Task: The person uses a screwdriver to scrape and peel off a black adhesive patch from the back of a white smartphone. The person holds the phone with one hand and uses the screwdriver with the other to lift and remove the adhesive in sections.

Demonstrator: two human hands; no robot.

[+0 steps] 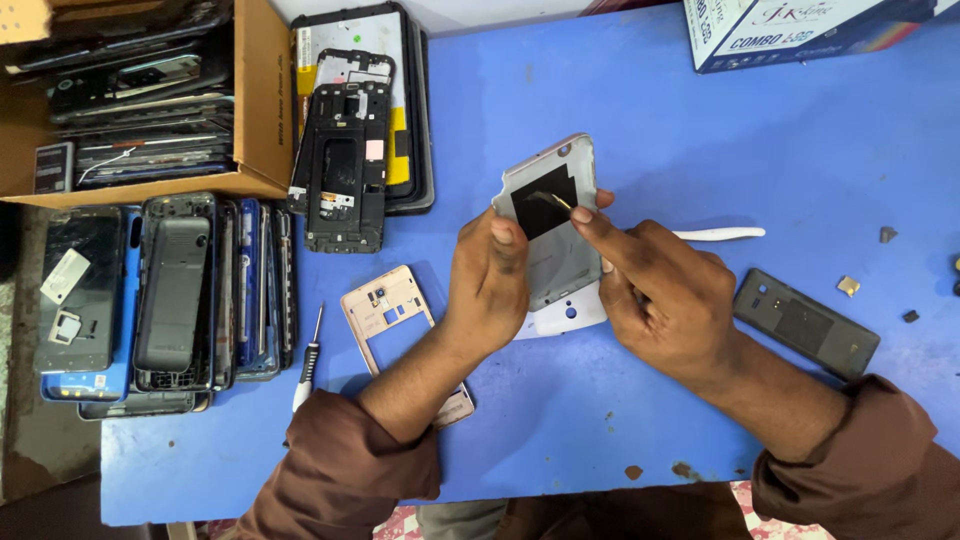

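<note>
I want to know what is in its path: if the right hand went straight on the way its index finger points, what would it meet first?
The right hand points up-left; its index fingertip seems already on the black patch of the grey phone back cover, though contact is unclear.

Matt grey plastic phone back cover (553, 225) with a black matt patch. Smooth blue painted table (640, 110), chipped in spots. Brown corrugated cardboard box (262, 100). Brown cloth sleeves (340, 480). Glossy white plastic tool (720, 234).
</note>
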